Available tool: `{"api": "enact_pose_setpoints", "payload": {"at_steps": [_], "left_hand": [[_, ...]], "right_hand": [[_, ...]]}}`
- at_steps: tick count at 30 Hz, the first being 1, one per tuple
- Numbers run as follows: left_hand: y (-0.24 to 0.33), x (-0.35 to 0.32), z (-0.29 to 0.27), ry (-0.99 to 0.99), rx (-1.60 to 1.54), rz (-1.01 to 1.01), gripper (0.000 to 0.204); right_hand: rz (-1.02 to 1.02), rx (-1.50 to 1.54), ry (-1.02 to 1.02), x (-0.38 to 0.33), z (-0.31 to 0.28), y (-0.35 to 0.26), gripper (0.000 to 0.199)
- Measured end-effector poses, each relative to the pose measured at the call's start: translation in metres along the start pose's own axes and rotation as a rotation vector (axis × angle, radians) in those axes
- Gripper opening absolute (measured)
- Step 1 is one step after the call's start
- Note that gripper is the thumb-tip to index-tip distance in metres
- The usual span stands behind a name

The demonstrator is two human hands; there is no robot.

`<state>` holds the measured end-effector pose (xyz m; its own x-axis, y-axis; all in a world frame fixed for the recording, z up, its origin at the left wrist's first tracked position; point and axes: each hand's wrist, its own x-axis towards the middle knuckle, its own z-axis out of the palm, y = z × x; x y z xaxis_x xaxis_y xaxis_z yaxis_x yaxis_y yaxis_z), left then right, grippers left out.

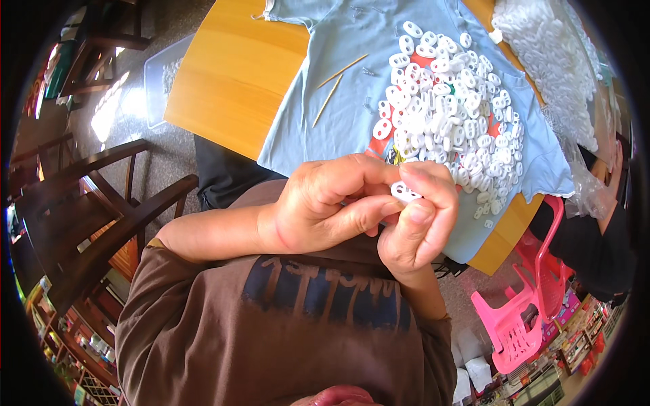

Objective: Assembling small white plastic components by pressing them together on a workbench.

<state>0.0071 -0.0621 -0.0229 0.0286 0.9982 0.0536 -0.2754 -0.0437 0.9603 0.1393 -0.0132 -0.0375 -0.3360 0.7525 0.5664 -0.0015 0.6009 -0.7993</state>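
Observation:
A small white oval plastic piece with two holes, which looks like a cord lock, is pinched between the fingertips of both hands, in front of my chest. My left hand grips it from the left, thumb and forefinger closed at its edge. From the right, my right hand closes its thumb and fingers on the same piece. Fingers cover part of it. Just beyond my hands, a large heap of like white pieces lies on a light blue T-shirt spread over the table.
Two thin wooden sticks and several small metal springs lie left of the heap. The wooden table shows around the shirt. A clear bag of white pieces is at far right. A pink plastic chair and dark wooden chairs flank me.

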Motion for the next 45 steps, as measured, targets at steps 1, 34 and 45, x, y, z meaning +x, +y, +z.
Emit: {"api": "enact_pose_setpoints", "payload": {"at_steps": [1, 34, 45], "left_hand": [[0.000, -0.001, -0.002, 0.004, 0.001, 0.004, 0.019], [0.031, -0.004, -0.237, 0.999, 0.453, 0.301, 0.022], [0.021, 0.060, -0.043, -0.204, 1.152, 0.322, 0.022]], "right_hand": [[-0.004, 0.003, -0.004, 0.000, 0.000, 0.000, 0.023], [0.236, -0.187, 0.116, 0.010, -0.051, -0.005, 0.017], [0.321, -0.255, 0.213, 0.002, -0.060, 0.007, 0.015]]}}
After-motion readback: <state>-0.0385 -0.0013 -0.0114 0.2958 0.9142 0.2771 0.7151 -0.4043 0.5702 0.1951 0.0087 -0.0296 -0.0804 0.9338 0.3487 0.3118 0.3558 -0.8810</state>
